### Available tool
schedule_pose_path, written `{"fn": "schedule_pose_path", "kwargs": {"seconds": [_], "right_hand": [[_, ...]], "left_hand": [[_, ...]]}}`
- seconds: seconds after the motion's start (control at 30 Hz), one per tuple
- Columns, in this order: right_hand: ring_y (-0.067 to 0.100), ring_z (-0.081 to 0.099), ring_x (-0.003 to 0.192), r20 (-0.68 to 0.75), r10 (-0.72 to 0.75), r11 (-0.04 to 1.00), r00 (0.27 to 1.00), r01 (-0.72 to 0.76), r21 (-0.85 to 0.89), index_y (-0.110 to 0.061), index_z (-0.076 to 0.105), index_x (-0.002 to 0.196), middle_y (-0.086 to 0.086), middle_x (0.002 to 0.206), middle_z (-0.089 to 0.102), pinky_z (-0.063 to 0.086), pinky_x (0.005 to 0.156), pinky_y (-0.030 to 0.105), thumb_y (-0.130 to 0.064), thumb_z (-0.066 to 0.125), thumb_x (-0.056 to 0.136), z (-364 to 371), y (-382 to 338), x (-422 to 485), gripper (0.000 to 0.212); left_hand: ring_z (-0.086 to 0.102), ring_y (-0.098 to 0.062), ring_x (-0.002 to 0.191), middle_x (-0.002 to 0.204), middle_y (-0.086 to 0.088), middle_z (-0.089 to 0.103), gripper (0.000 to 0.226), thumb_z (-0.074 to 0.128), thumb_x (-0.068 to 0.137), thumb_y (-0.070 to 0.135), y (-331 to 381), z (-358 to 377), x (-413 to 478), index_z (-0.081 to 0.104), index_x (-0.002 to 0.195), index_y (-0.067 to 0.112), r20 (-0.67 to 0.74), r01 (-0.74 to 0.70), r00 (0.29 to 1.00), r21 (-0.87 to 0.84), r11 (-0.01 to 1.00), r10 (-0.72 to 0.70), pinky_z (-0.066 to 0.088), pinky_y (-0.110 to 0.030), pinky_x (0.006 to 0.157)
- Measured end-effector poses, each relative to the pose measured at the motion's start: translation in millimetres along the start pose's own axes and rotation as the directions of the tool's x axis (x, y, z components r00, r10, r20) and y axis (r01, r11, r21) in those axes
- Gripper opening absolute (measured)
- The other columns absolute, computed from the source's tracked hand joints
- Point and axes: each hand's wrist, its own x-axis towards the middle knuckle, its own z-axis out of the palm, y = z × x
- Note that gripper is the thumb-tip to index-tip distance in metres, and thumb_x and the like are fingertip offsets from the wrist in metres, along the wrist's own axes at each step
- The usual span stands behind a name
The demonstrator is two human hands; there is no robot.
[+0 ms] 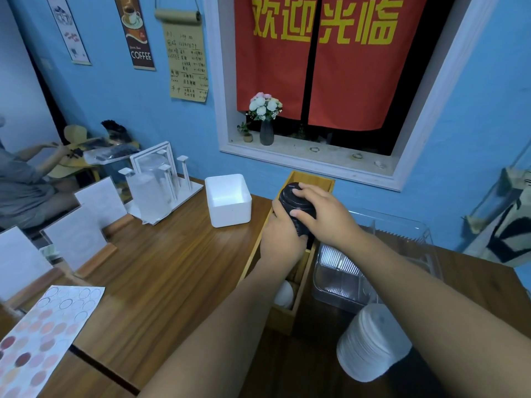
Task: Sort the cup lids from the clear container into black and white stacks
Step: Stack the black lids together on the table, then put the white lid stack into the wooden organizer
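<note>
Above one wooden tray (313, 179), left hand (283, 239) and right hand (326, 215) grip one black lid stack (296, 203); one white stack (373, 343) nearby.

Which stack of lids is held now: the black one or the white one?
The black stack, gripped by the left hand and the right hand above the wooden box. The white stack stands on the table, untouched.

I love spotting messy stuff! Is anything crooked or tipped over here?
Only the white lid stack beside the clear container: it leans over instead of standing straight. The black lids sit neatly between the left hand and right hand. Nothing looks spilled or broken.
</note>
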Motion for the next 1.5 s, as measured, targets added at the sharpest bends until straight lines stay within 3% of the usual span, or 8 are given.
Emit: {"fn": "schedule_pose_path", "kwargs": {"seconds": [0.3, 0.53, 0.67, 0.73, 0.83, 1.0, 1.3, 1.5], "right_hand": [[0.022, 0.033, 0.145, 0.046, -0.031, 0.999, 0.998, 0.032, -0.032, -0.026, 0.046, 0.143, 0.000, 0.153, 0.043, 0.034, 0.115, 0.047, -0.051, 0.061, 0.092, -16.8, 1.9, 4.0, 0.058], [0.013, 0.039, 0.139, 0.069, -0.015, 0.999, 0.997, 0.012, 0.035, -0.032, 0.044, 0.145, -0.009, 0.153, 0.042, 0.034, 0.116, 0.039, -0.045, 0.060, 0.096, -54.4, -8.3, -59.4, 0.053], [-0.003, 0.039, 0.131, 0.109, 0.061, 0.997, 0.992, -0.055, -0.054, -0.040, 0.049, 0.139, -0.022, 0.145, 0.046, 0.036, 0.111, 0.028, -0.057, 0.050, 0.094, -68.0, -5.6, -147.8, 0.047], [-0.004, 0.039, 0.131, 0.087, 0.109, 0.990, 0.990, -0.100, -0.097, -0.042, 0.049, 0.139, -0.023, 0.144, 0.047, 0.036, 0.110, 0.025, -0.063, 0.045, 0.091, -65.5, -0.7, -186.2, 0.052], [0.000, 0.039, 0.134, 0.052, 0.145, 0.985, 0.988, -0.139, -0.098, -0.039, 0.049, 0.139, -0.020, 0.145, 0.047, 0.035, 0.109, 0.023, -0.065, 0.048, 0.091, -51.7, 7.1, -229.1, 0.054], [0.012, 0.035, 0.141, 0.012, 0.159, 0.979, 0.987, -0.156, -0.132, -0.034, 0.045, 0.143, -0.010, 0.152, 0.040, 0.039, 0.106, 0.028, -0.059, 0.063, 0.086, -22.4, 19.9, -266.0, 0.065], [0.017, 0.042, 0.138, -0.066, 0.097, 0.992, 0.993, -0.102, -0.077, -0.027, 0.047, 0.144, -0.004, 0.151, 0.044, 0.040, 0.109, 0.032, -0.044, 0.075, 0.084, -7.5, 25.2, -268.3, 0.068], [0.015, 0.044, 0.137, -0.121, -0.023, 1.000, 0.992, 0.021, -0.017, -0.026, 0.056, 0.134, -0.006, 0.148, 0.050, 0.039, 0.108, 0.032, -0.055, 0.068, 0.086, -44.4, -9.3, -242.5, 0.058]], "left_hand": [[0.063, -0.031, 0.109, 0.123, -0.011, 0.061, 0.081, 0.083, 0.079, 0.029, 12.4, -34.4, -10.8, 0.032, 0.139, 0.015, 0.083, -0.007, 0.997, 0.077, 0.997, 0.001, 0.054, -0.041, 0.089], [0.047, -0.008, 0.130, 0.142, 0.013, 0.050, 0.074, 0.080, 0.086, 0.039, 12.7, -78.8, -101.3, 0.040, 0.148, 0.032, 0.226, -0.115, 0.971, 0.154, 0.981, 0.078, 0.042, -0.026, 0.106], [0.036, 0.011, 0.119, 0.122, 0.033, 0.038, 0.061, 0.076, 0.089, 0.040, 11.9, -45.9, -163.9, 0.041, 0.139, 0.044, 0.340, -0.231, 0.922, 0.093, 0.969, 0.187, 0.026, -0.003, 0.090], [0.035, 0.011, 0.122, 0.132, 0.031, 0.042, 0.061, 0.072, 0.092, 0.041, 9.4, -25.4, -188.9, 0.038, 0.143, 0.043, 0.414, -0.258, 0.884, 0.049, 0.965, 0.216, 0.024, 0.000, 0.093], [0.028, -0.002, 0.146, 0.160, 0.019, 0.030, 0.080, 0.069, 0.095, 0.042, -1.8, 9.0, -211.3, 0.021, 0.158, 0.035, 0.480, -0.206, 0.857, -0.008, 0.979, 0.184, 0.017, -0.016, 0.116], [0.019, -0.008, 0.154, 0.169, 0.011, 0.019, 0.098, 0.073, 0.091, 0.041, -17.8, 61.0, -214.4, 0.008, 0.163, 0.028, 0.497, -0.202, 0.852, 0.020, 0.979, 0.165, 0.015, -0.027, 0.126], [0.054, -0.016, 0.130, 0.146, 0.001, 0.054, 0.073, 0.067, 0.095, 0.017, -12.0, 81.6, -202.9, 0.029, 0.156, 0.029, 0.401, -0.071, 0.911, -0.077, 0.995, 0.096, 0.046, -0.029, 0.106], [0.050, -0.014, 0.133, 0.148, 0.000, 0.053, 0.084, 0.074, 0.081, 0.063, -11.9, 42.9, -211.0, 0.031, 0.150, 0.042, 0.330, -0.116, 0.930, -0.149, 0.982, 0.160, 0.048, -0.034, 0.108]]}}
